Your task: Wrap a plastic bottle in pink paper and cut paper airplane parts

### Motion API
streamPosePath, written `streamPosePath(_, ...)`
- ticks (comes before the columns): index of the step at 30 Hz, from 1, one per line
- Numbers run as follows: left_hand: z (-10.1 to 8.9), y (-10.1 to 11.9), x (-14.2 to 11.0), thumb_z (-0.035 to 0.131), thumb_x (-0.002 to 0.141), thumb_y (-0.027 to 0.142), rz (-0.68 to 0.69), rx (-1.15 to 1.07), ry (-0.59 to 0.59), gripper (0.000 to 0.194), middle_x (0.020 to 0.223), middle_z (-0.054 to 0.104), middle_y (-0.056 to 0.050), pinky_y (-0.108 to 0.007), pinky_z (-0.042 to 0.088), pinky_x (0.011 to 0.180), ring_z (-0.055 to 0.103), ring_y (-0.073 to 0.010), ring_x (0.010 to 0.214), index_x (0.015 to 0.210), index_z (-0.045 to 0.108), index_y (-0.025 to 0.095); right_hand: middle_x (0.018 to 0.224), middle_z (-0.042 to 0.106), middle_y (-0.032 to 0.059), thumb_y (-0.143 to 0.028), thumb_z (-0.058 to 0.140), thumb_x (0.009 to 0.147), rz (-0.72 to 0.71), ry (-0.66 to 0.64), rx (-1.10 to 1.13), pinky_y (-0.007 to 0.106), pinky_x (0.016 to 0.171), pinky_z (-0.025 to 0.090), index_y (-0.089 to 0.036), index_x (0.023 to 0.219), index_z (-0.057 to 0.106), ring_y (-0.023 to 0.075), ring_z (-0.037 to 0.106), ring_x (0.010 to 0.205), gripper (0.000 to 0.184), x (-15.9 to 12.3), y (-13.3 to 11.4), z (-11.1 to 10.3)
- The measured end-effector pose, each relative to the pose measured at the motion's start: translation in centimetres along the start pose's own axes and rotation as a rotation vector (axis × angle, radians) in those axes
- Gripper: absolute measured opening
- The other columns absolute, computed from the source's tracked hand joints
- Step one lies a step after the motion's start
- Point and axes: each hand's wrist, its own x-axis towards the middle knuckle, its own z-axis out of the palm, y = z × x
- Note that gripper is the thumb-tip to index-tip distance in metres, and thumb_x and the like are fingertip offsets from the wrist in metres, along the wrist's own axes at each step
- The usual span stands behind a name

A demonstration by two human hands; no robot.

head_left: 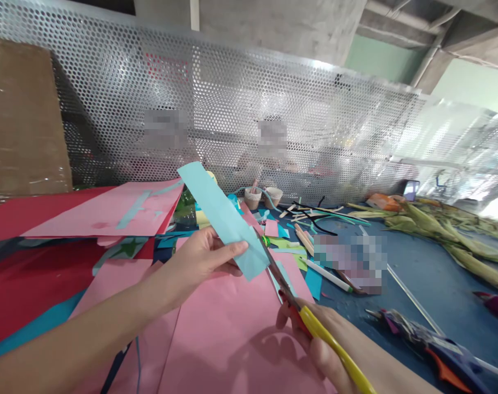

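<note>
A light blue strip of paper (220,216) slants up and away, pinched near its lower end between the thumb and fingers of my left hand (212,254). My right hand (314,339) grips a pair of scissors (329,345) with yellow and red handles. The scissor blades lie along the strip's right edge, close to its lower corner. A thin light blue sliver hangs beside the blades. Below both hands spreads pink paper (224,339). Part of my right hand's fingers is hidden behind the handles.
Stacked pink and red sheets (97,210) lie left. Two small cups (273,197) stand at the back before a perforated metal panel (232,109). A white marker (326,274), a glue gun (429,345) and corn husks (429,227) lie to the right on the blue table (405,262).
</note>
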Motion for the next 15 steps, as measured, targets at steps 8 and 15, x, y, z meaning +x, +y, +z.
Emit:
streamPosePath(8,0.1,0.0,0.0,0.075,0.081,0.039,-0.003,0.011,-0.003,0.024,0.093,0.078,-0.005,-0.026,0.058,0.073,0.072,-0.0188,0.084,0.093,0.073,0.018,0.07,0.049,-0.0001,-0.089,0.018,0.078,0.137,-0.02,0.131,0.021,0.041,0.03,-0.02,0.084,0.053,0.0105,0.038,0.053,0.078,-0.1,-1.7,-0.4)
streamPosePath(15,0.2,0.3,-0.1,0.075,0.079,0.039,-0.003,0.008,0.016,0.023,0.092,0.078,-0.005,-0.027,0.057,0.073,0.071,-0.0199,0.084,0.09,0.073,0.019,0.063,0.048,-0.0009,-0.09,0.016,0.078,0.117,0.024,0.079,0.027,0.053,0.03,-0.019,0.075,0.053,0.0127,0.039,0.055,0.08,0.0,-1.1,-0.1)
